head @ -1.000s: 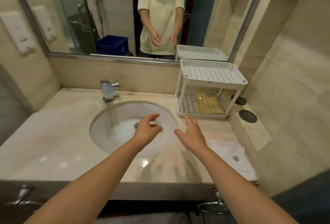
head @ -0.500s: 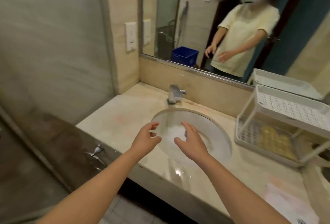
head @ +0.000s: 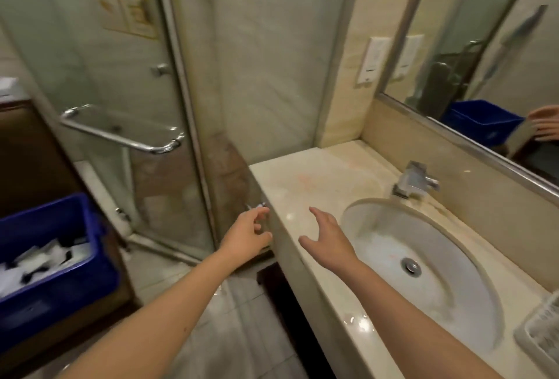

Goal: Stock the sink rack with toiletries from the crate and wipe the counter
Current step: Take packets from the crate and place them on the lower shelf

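- Gaze swings left off the vanity: a second ago I face the mirror [head: 484,46] with the rack square ahead, and now only a corner of the rack [head: 541,339] shows at the lower right edge.
- Blue crate [head: 60,245] comes into view at the far left, low down beside the glass shower door [head: 121,76], well apart from the counter [head: 305,179].
- White packets [head: 39,260] lie jumbled inside it; these look like the toiletries I need, though blur hides what each one is.
- My left hand [head: 246,235] now hangs past the counter's left end with its fingers loosely curled, gripping nothing.
- My right hand [head: 328,238] hovers over the counter just left of the sink basin [head: 423,257], fingers spread, also empty.
- Both hands keep the same relaxed pose as before; only my body and head turn.
- As I judge it, stocking has barely begun: nothing is picked up, and the wiping is not started.
- Next I need to reach down and left to the crate, which means stepping or leaning away from the counter.
- Carrying each item back means passing the counter edge and the faucet [head: 414,180], so I should lift clear of both.
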`<state>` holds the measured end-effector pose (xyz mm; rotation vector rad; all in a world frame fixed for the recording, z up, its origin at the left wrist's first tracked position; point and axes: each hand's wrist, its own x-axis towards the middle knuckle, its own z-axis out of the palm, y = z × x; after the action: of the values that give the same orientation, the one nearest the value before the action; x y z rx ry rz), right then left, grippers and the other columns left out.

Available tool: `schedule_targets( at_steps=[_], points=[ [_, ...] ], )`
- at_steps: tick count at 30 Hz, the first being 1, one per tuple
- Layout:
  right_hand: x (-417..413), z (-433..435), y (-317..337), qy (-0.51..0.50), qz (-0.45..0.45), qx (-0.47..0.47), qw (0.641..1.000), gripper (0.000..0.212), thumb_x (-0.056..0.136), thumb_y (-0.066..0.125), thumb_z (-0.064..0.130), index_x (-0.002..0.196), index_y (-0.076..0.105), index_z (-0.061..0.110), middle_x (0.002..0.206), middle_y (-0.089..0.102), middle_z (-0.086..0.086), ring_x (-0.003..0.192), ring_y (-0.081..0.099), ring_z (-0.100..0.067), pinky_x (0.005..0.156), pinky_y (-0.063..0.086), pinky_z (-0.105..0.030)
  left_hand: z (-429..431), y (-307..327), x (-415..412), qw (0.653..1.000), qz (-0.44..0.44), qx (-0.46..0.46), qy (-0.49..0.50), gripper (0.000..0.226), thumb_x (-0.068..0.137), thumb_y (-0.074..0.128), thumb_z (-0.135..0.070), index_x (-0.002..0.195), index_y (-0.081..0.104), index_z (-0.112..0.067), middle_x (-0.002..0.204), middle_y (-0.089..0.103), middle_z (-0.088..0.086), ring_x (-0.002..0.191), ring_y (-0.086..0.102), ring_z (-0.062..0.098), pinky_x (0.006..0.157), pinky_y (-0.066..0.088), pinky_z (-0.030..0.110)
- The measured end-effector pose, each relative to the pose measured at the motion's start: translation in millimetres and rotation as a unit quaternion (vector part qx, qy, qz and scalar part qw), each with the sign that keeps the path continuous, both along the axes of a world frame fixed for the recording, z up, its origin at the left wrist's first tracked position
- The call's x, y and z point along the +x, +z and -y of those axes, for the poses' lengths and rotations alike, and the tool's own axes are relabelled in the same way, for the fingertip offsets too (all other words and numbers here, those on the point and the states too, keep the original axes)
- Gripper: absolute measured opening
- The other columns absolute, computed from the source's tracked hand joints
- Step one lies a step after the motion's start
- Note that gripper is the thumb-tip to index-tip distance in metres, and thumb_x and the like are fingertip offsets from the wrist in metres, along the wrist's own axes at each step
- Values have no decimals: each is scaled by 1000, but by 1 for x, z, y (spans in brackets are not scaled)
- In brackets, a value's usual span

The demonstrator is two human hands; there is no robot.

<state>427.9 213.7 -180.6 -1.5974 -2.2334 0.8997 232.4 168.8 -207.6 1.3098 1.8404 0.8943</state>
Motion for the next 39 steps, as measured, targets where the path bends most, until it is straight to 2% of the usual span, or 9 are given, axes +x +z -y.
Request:
schedule_targets(
  at_steps=[3, 9, 12, 16, 20, 24, 28, 34, 39],
  points=[
    [-22, 6, -3, 58, 10, -10, 998, 75, 87, 58, 31, 153, 24, 22, 156, 27, 0, 141, 33, -18, 109, 34, -33, 30, -4, -17, 998, -4, -10, 62, 56, 84, 67, -15, 135, 49, -26, 129, 50, -5, 106, 55, 10, 92, 46, 25],
    [-82, 22, -7, 153, 10, -14, 988, 76, 86, 61, 31, 153, 26, 21, 155, 31, -1, 139, 36, -17, 108, 35, -31, 85, -3, -58, 987, 4, -28, 159, 57, 83, 67, -20, 136, 47, -30, 132, 49, -5, 110, 55, 10, 97, 50, 37],
    [-118, 33, -8, 193, 15, -19, 981, 76, 86, 60, 34, 153, 26, 22, 155, 30, -1, 137, 38, -18, 106, 38, -35, 109, 0, -84, 980, 9, -32, 197, 58, 85, 66, -22, 138, 45, -31, 133, 48, -8, 114, 53, 8, 95, 48, 29],
    [-169, 49, -9, 236, 14, -14, 971, 76, 87, 60, 35, 153, 24, 21, 156, 28, -2, 141, 33, -20, 110, 34, -35, 137, 2, -123, 973, 13, -38, 226, 60, 87, 65, -22, 141, 42, -32, 136, 47, -11, 116, 49, 5, 86, 44, 22],
    [-223, 67, -11, 250, 11, -22, 968, 76, 88, 59, 35, 154, 22, 24, 156, 27, 2, 138, 36, -17, 105, 38, -34, 165, 1, -169, 969, 25, -43, 244, 61, 87, 65, -19, 143, 41, -31, 138, 45, -9, 119, 48, 8, 97, 47, 30],
    [-286, 90, -15, 264, 14, -27, 964, 75, 90, 60, 32, 154, 21, 24, 158, 25, 1, 140, 35, -17, 106, 39, -34, 193, -7, -229, 964, 39, -44, 259, 59, 87, 66, -17, 140, 43, -32, 138, 47, -9, 116, 50, 6, 91, 49, 27],
    [-355, 116, -18, 283, 7, -35, 959, 76, 89, 63, 31, 153, 22, 26, 158, 25, 1, 141, 34, -17, 110, 38, -34, 221, -15, -292, 958, 37, -50, 280, 57, 89, 66, -18, 140, 43, -30, 139, 47, -9, 118, 50, 8, 98, 49, 34],
    [-446, 158, -30, 300, -11, -55, 952, 71, 89, 64, 31, 150, 27, 27, 154, 31, 2, 136, 39, -16, 103, 43, -32, 265, -29, -375, 952, 11, -65, 298, 53, 92, 62, -22, 140, 42, -33, 142, 45, -9, 121, 49, 10, 87, 52, 29],
    [-500, 187, -43, 308, -2, -72, 949, 75, 89, 63, 30, 153, 23, 26, 153, 30, 3, 135, 38, -16, 101, 50, -40, 300, -42, -426, 942, 12, -75, 326, 51, 91, 63, -21, 138, 44, -31, 141, 46, -7, 120, 51, 13, 88, 53, 31]
  ],
)
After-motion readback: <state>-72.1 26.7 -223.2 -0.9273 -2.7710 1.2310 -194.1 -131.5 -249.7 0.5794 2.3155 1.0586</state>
